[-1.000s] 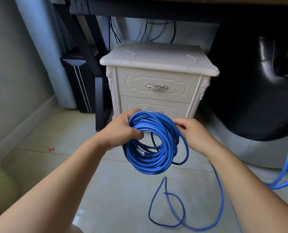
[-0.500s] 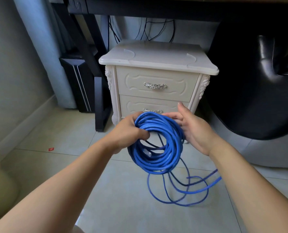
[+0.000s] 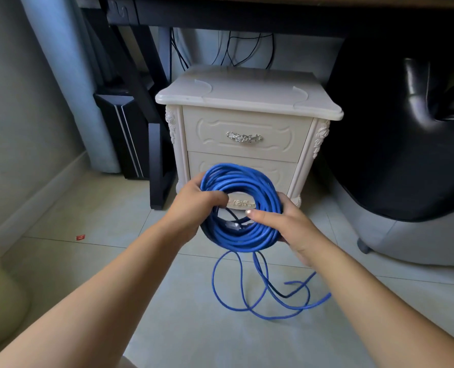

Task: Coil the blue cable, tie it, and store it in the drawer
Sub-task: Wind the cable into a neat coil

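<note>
The fingers point(image 3: 216, 200) of the left hand point(image 3: 194, 208) are curling round the left side of the blue cable point(image 3: 236, 183), which is being held as a coil in the air between both hands. The right hand point(image 3: 295, 227) is gripping the coil's opposite side, its thumb point(image 3: 260, 215) lying across the front of the strands and its other fingers hidden behind them. Below the fingers, the uncoiled end of the cable is hanging down and trailing in loose loops point(image 3: 263, 272) on the tiled floor point(image 3: 167, 301). Just beyond the fingers a cream nightstand point(image 3: 247, 99) is standing with both drawers shut: the upper drawer point(image 3: 212, 134) above the coil, the lower drawer point(image 3: 281, 170) partly showing through and behind it. Right of the right hand a black seat point(image 3: 393, 160) is sitting; well left of the left fingers a red scrap point(image 3: 80, 237) is lying on the floor.
</note>
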`<state>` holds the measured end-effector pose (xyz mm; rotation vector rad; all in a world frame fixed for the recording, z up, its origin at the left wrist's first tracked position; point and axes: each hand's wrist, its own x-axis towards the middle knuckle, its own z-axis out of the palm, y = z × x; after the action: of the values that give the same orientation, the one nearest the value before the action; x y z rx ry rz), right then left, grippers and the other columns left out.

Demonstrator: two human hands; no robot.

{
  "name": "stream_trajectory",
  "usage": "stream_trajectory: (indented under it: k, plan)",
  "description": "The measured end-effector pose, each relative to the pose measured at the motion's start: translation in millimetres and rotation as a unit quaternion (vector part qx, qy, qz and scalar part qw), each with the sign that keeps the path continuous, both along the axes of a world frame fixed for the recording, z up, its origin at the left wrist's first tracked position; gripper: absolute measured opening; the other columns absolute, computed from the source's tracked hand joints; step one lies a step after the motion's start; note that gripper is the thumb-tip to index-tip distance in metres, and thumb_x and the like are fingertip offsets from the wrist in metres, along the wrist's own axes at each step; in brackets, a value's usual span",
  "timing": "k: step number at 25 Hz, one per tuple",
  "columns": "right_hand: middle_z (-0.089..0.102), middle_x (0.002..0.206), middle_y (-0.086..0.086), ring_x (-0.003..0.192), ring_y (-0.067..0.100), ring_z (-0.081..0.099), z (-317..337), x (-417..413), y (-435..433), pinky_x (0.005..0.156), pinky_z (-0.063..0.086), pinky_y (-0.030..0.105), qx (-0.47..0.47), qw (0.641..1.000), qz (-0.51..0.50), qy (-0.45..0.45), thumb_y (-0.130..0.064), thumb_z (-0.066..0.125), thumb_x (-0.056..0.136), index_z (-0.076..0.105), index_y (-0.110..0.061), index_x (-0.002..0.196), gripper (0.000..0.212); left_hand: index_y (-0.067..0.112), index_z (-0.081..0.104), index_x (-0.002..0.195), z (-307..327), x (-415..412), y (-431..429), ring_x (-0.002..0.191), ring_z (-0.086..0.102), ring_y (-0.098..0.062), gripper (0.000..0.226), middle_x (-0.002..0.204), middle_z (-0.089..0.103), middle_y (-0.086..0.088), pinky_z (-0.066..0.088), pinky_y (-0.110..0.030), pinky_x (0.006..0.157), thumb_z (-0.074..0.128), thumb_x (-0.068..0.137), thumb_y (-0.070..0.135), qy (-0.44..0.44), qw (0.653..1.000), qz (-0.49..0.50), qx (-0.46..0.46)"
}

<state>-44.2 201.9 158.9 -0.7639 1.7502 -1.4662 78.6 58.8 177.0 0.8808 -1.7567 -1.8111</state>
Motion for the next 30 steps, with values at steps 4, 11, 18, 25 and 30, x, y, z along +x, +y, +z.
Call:
stream_trajectory:
  k: [4,11,18,25,30]
  plan:
    - [0.068,0.098,0.008,0.095,0.025,0.066,-4,14,-9,0.088,0.053,0.041,-0.143,0.97,-0.093,-0.173,-0.009,0.073,0.08,0.062,-0.014,0.112,0.034,0.011,0.064,0.091,-2,-3,9,0.085,0.056,-0.025,0.036,0.087,0.061,-0.01,0.046,-0.041,0.079,0.061,0.056,0.005,0.061,0.992,0.069,0.087]
    - [0.067,0.093,0.018,0.092,0.035,0.068,-13,24,-13,0.086,0.053,0.049,-0.146,0.96,-0.124,-0.203,0.001,0.066,0.081,0.057,-0.01,0.117,0.038,0.012,0.059,0.089,-11,-6,27,0.082,0.052,-0.024,0.021,0.081,0.054,-0.009,0.044,-0.039,0.079,0.062,0.074,-0.002,0.089,0.974,0.103,0.178]
    - [0.053,0.082,0.014,0.077,0.03,0.055,5,-5,-11,0.068,0.05,0.039,-0.12,0.967,-0.201,-0.103,0.007,0.061,0.059,0.061,-0.017,0.089,0.038,0.045,0.055,0.121,4,2,8,0.114,0.063,-0.016,0.067,0.113,0.07,0.009,0.042,-0.044,0.101,0.082,0.06,0.044,-0.011,0.998,-0.056,0.031]
    - [0.06,0.074,0.002,0.065,0.017,0.056,23,-15,-3,0.06,0.049,0.03,-0.039,0.991,-0.086,0.096,0.0,0.061,0.056,0.066,-0.025,0.097,0.048,0.034,0.051,0.138,17,7,-7,0.123,0.054,0.0,0.078,0.134,0.058,0.015,0.042,-0.028,0.107,0.086,0.068,0.036,-0.011,0.978,-0.17,-0.12]
    - [0.064,0.075,-0.012,0.063,0.001,0.058,24,-4,-8,0.063,0.046,0.019,-0.061,0.988,-0.05,0.13,0.006,0.065,0.066,0.065,-0.024,0.107,0.051,0.026,0.056,0.13,10,-8,7,0.085,0.068,-0.017,0.071,0.102,0.069,0.003,0.053,-0.03,0.083,0.075,0.064,0.007,-0.018,0.991,-0.074,-0.11]
